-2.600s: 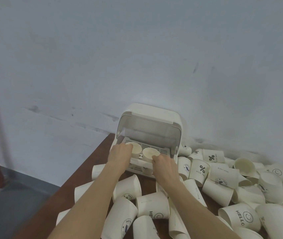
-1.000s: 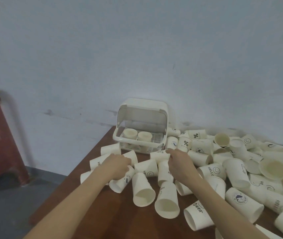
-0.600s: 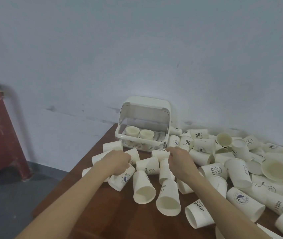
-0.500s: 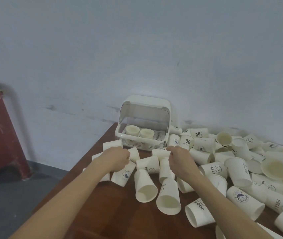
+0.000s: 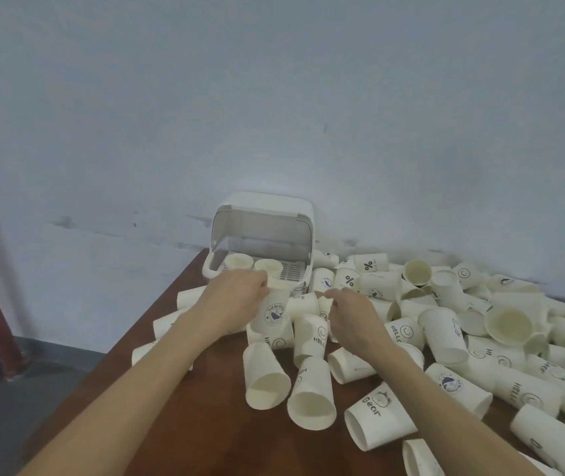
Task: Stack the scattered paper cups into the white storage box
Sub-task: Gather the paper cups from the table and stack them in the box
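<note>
Cups (image 5: pixel 442 334): we see them scattered over the table's (image 5: pixel 185 438) right side.
Box (image 5: pixel 262 231): far left corner, lid up, two cups inside.
Left hand (image 5: pixel 236 298): we see it gripping one cup (image 5: pixel 272 310).
Right hand (image 5: pixel 351 316): curled over the pile; grip unclear.

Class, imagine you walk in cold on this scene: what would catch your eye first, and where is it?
First, the heap of white paper cups strewn across the right of the brown table, most lying on their sides. Next, the white storage box at the table's far edge against the wall, lid up, two cups upright inside. In front, the left hand grips a printed cup; the right hand reaches into the pile.
</note>
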`<state>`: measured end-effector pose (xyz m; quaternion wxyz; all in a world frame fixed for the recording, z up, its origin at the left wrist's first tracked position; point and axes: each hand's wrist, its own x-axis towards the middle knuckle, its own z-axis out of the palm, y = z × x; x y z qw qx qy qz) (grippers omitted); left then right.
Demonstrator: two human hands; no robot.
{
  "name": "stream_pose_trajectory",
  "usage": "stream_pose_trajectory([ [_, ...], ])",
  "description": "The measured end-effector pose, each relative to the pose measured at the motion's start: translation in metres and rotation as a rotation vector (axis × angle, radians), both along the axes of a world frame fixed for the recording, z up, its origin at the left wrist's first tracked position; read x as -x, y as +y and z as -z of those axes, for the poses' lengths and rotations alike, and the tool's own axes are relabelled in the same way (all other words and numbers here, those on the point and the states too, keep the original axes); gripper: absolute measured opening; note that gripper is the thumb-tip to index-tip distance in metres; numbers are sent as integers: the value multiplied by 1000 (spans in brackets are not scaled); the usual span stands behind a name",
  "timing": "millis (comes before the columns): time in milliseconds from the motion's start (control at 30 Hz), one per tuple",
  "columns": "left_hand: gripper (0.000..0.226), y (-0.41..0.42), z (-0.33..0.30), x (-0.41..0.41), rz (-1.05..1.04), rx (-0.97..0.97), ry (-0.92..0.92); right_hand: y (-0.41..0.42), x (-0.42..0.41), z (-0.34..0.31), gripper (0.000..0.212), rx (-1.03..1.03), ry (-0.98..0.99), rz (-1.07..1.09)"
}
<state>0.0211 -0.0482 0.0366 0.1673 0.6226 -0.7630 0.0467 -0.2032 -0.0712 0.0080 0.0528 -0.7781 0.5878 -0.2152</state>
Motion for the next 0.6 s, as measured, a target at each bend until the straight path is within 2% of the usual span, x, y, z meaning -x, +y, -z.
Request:
stream_pose_trajectory([
  [300,29,-13,-5,62,90,108,178,-3,47,-12,46,14,3,106],
  [600,30,-30,1,135,236,186,253,-3,108,-9,42,23,-9,204],
])
